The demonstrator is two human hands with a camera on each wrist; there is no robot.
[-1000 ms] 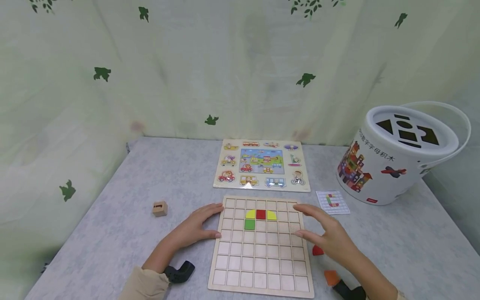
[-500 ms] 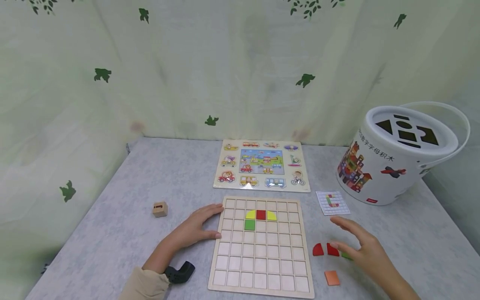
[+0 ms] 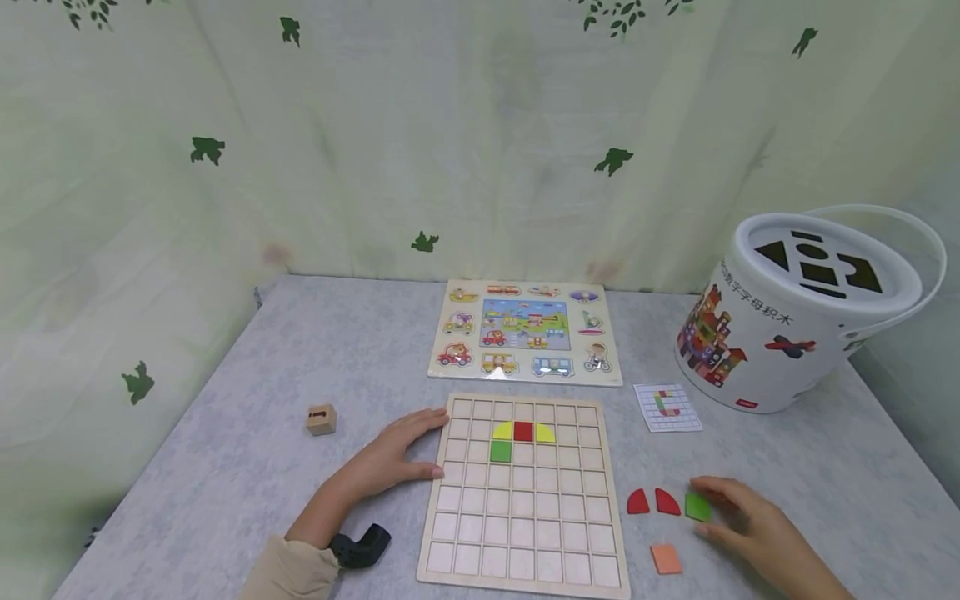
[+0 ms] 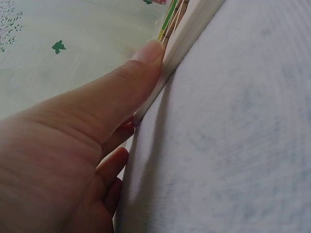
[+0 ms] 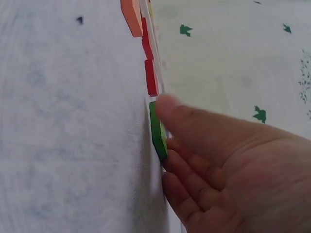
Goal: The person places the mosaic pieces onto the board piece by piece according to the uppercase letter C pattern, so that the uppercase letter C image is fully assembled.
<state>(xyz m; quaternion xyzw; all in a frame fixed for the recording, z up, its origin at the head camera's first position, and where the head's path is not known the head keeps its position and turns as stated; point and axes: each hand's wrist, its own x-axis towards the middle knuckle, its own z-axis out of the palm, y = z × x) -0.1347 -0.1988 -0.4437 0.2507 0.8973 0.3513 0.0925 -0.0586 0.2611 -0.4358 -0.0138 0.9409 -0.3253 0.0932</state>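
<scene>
My left hand rests along the left edge of a wooden grid board, its thumb and fingers touching the rim. On the board sit a green square tile, a red square tile and two yellow quarter-round tiles. To the right of the board, my right hand is around a loose green square tile, thumb at its near edge and fingers by its far edge. In the right wrist view the thumb and fingers flank the green tile, which lies on the table.
Two red quarter-round tiles and an orange square tile lie between board and right hand. A pattern card is behind them, near a white bucket. A picture puzzle lies behind the board; a wooden block stands left.
My right hand has moved from over the board's right side, rightward and toward me, to the loose green tile, uncovering the red and orange tiles. The left hand has stayed in place.
</scene>
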